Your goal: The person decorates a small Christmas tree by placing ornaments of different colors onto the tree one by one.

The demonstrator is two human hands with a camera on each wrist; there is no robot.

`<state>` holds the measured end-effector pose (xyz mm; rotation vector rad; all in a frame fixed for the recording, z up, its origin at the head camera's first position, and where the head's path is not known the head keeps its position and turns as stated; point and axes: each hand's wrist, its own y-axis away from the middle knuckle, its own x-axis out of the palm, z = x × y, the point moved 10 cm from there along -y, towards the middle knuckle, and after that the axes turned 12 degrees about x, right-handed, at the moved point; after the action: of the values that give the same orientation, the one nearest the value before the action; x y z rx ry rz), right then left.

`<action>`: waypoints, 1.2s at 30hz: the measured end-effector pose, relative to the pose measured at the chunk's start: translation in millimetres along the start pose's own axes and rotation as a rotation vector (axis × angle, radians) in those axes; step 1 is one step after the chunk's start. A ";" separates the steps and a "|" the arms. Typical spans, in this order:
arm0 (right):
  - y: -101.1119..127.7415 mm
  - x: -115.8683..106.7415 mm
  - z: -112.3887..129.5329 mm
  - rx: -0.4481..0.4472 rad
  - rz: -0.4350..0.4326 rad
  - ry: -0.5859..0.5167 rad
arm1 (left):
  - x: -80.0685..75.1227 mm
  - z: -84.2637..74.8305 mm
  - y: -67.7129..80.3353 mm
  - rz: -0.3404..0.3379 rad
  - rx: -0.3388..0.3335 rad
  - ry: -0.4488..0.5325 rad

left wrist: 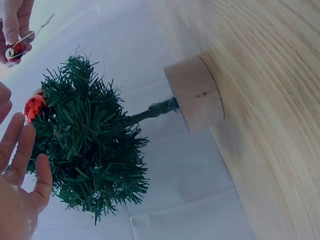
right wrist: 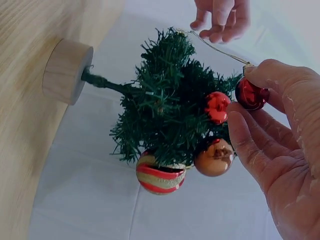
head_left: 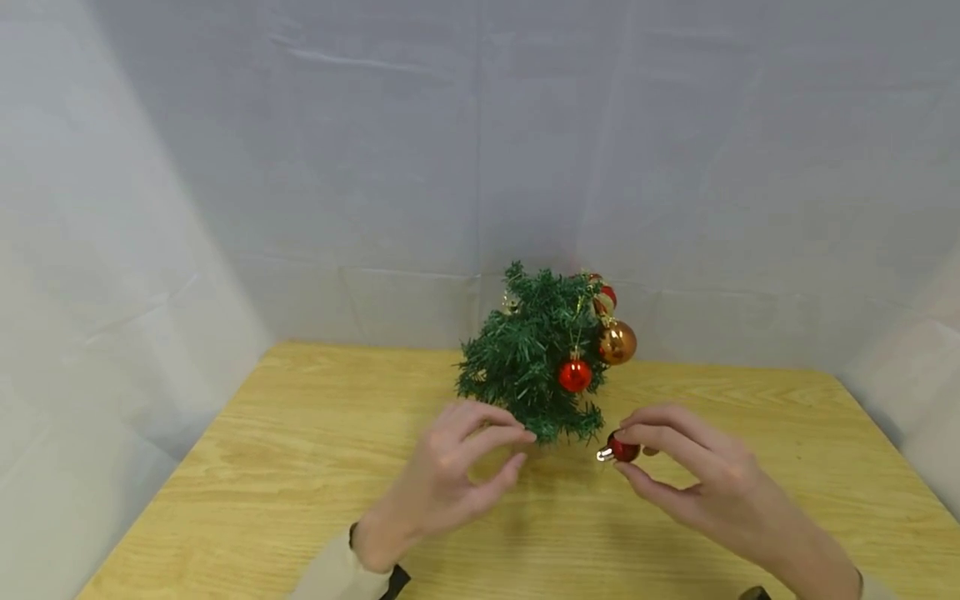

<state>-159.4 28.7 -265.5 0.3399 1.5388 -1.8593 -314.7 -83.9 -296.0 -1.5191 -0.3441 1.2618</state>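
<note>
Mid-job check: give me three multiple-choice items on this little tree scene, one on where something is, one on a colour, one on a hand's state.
1. Where does the small tree stand?
A. on the wooden table
B. in the left hand
C. on the floor

2. What colour is the bauble that the right hand pinches?
A. blue
B. red
C. green

3. How is the left hand?
A. gripping the tree's wooden base
B. flat on the table
C. fingers curved beside the tree's lower branches, holding no bauble

Answers: 1 A, its round wooden base sits on the table. 2 B, the ball between thumb and fingers is red with a silver cap. 3 C, no bauble shows in it; whether it pinches the thin hanging wire is unclear.
</note>
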 end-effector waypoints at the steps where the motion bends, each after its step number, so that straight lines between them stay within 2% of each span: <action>1: -0.4 0.9 0.6 0.000 0.003 -0.006 | 0.6 -0.8 -0.4 -0.001 0.001 0.002; 8: -2.9 3.2 8.8 -0.055 -0.017 -0.041 | 5.8 -6.0 -3.6 0.004 0.009 0.003; 13: -5.1 4.9 12.8 -0.068 -0.034 -0.039 | 9.2 -7.7 -4.1 0.013 -0.017 0.003; 22: -3.2 11.4 16.7 -0.089 -0.039 -0.057 | 18.2 -14.9 -6.7 0.017 0.004 0.006; 30: -1.3 16.1 16.5 -0.079 -0.020 -0.080 | 25.3 -18.3 -8.8 0.034 0.008 0.038; 36: 0.5 18.9 14.1 -0.057 0.016 -0.096 | 23.8 -17.1 -7.6 0.031 0.002 0.043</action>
<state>-169.7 9.1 -273.4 0.2329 1.5169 -1.7894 -288.1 -72.1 -304.5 -1.5525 -0.2922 1.2513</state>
